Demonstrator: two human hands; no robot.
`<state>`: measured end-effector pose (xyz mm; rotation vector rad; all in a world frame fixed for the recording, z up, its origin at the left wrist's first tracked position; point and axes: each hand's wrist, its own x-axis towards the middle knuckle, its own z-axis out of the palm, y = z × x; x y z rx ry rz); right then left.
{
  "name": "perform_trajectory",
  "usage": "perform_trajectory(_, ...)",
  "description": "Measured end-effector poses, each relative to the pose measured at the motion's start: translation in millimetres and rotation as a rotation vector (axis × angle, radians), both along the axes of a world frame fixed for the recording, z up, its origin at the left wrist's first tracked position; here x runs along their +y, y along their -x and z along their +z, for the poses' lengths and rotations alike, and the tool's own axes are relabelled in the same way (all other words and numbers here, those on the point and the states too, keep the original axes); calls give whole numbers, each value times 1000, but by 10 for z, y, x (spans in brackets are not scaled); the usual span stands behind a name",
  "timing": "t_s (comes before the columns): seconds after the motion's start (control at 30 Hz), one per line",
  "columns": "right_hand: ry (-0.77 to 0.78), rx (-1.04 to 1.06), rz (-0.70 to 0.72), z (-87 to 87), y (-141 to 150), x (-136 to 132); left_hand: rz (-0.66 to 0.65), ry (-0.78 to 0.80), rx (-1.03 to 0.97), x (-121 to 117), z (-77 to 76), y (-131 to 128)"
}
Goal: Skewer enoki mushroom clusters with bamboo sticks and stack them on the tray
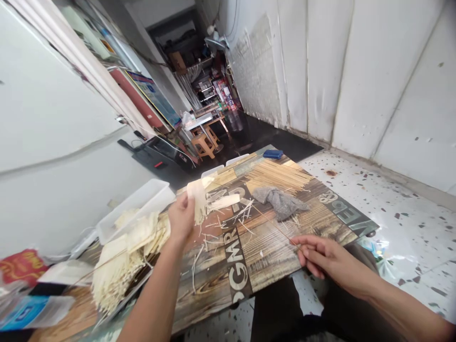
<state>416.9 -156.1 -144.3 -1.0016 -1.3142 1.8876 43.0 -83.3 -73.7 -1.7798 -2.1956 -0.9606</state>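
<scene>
My left hand is raised over the low wooden table and pinches a pale flat strip that hangs from its fingers. My right hand rests at the table's near edge, fingers closed on one end of a thin bamboo stick that runs across the tabletop towards the grey cloth. Loose pale shavings lie scattered on the wood between the two hands. A further pale strip lies just beyond my left hand.
A heap of pale strips fills the table's left end beside a white plastic tray. A bundle of thin bamboo sticks and a blue box lie at the far end. Speckled floor spreads right; stools stand beyond.
</scene>
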Motion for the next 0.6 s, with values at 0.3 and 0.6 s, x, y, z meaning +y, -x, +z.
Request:
perform_trajectory(0.3,38,-51,6,-34,-53,-203,-336,67,429,-949,-717,-1084)
perform_trajectory(0.6,-52,-247,-14,-169,-231,-514,-688,417,552,-806,-547,-864)
